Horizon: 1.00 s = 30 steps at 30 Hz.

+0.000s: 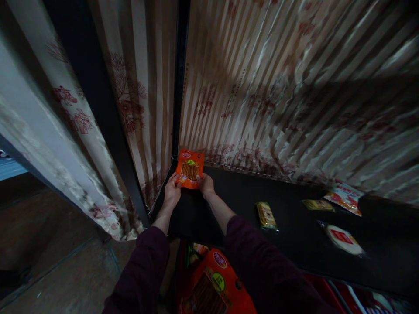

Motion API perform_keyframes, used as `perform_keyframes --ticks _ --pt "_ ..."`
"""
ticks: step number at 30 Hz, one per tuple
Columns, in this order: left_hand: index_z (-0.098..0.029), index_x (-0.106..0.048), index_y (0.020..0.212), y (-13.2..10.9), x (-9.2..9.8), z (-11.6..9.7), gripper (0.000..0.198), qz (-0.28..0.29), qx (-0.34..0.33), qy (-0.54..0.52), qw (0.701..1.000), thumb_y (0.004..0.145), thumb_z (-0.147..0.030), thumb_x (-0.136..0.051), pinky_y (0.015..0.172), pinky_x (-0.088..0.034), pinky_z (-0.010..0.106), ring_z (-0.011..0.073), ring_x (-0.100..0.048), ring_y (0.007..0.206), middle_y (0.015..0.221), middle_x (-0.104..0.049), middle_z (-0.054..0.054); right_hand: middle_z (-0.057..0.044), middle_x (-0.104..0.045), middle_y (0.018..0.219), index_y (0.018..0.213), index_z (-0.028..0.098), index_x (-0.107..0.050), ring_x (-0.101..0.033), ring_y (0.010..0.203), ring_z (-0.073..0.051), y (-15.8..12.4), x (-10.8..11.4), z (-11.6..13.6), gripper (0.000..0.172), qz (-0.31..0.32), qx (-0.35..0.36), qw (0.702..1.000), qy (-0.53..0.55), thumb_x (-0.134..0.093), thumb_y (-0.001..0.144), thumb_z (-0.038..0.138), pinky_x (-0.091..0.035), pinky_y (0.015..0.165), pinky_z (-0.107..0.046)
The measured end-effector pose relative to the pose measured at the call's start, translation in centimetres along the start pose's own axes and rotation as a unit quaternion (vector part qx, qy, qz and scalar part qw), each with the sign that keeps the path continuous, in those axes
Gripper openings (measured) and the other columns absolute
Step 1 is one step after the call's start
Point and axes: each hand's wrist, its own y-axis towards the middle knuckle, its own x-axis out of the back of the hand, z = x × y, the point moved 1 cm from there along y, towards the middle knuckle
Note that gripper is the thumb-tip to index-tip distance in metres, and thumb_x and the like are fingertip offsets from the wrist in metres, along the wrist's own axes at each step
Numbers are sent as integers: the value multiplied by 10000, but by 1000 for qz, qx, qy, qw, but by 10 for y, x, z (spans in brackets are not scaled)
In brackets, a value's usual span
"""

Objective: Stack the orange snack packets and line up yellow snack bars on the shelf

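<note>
An orange snack packet (190, 168) with a printed window of brown strips leans at the far left corner of a black shelf (225, 192). My left hand (172, 190) grips its lower left edge, fingers closed on it. At the lower right corner, my right hand (206, 185) pinches the same packet with thumb and fingers. The packet's back and the fingertips behind it are hidden. Below the shelf edge, a larger-looking orange packet (218, 283) of the same design lies under my forearms, partly covered by my right sleeve.
A yellow wrapped snack (266, 216), another flat yellow packet (318, 205), a white-and-red bag (345, 197) and a clear-wrapped round item (344, 239) lie along the shelf to the right. Pleated printed curtains (235, 100) hang behind. A dark post (98, 100) stands at left.
</note>
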Motion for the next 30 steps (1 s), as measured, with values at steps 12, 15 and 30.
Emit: perform_keyframes --ticks 12,15,30 --pt "-127 -608 1187 5 1 14 457 1 -56 73 996 759 -26 -485 1146 -274 356 207 -428 1307 1364 -518 104 -115 -600 1132 991 186 -646 -561 1006 -215 -12 3 9 226 -34 -19 995 -93 -505 871 314 -406 799 -285" --pt "-91 -596 1201 6 0 14 464 1 -66 107 992 760 -20 -468 1156 -253 381 226 -407 1322 1345 -532 135 -105 -599 1168 979 182 -654 -516 1060 -221 -12 0 9 221 -55 9 993 -108 -500 862 287 -380 846 -292" --pt "-77 -590 1202 3 1 8 466 2 -78 74 994 771 -15 -425 1129 -311 337 193 -486 1254 1337 -531 143 -115 -640 1035 1008 141 -643 -591 952 -208 -8 -8 9 239 -81 -16 994 -68 -469 851 188 -413 832 -284"
